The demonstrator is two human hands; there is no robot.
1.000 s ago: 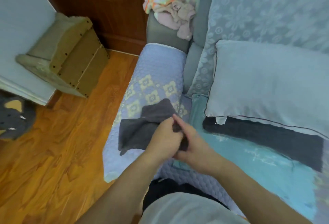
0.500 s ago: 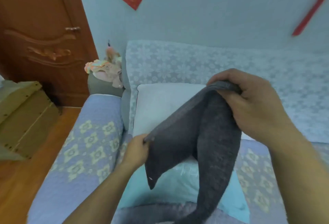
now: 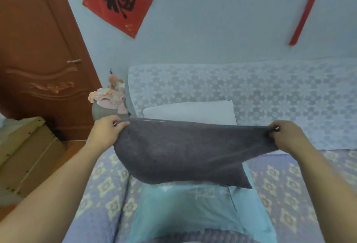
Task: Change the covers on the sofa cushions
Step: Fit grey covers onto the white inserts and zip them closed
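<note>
The grey cover (image 3: pixel 179 152) is hanging stretched between the left hand (image 3: pixel 105 132) and right hand (image 3: pixel 286 136), blocking the way toward the white cushion (image 3: pixel 189 111) at 12 o'clock. Open room is lying beneath it, over the teal cloth (image 3: pixel 183 210) at 6. A box (image 3: pixel 25 155) is crowding 9 o'clock.
</note>
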